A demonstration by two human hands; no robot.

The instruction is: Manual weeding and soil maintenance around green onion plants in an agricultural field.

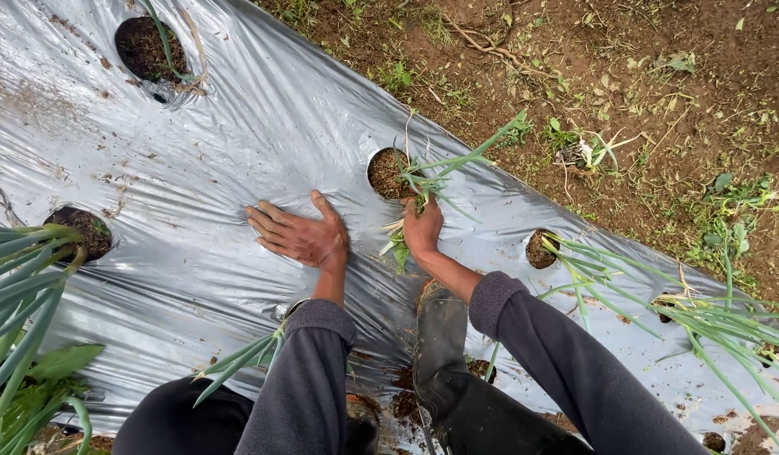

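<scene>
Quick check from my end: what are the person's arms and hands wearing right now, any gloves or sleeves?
No gloves: both the left hand and the right hand are bare and smudged with soil. Each arm wears a dark grey, soft-looking long sleeve ending in a snug ribbed cuff at the wrist. No watch or rings visible.

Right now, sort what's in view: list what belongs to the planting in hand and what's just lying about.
In hand:
- right hand gripping a green seedling
- planting hole beside it
- left hand pressed flat on the silver plastic sheet

Lying about:
- loose green stalks by the left sleeve
- weeds on bare soil
- rubber boot
</scene>
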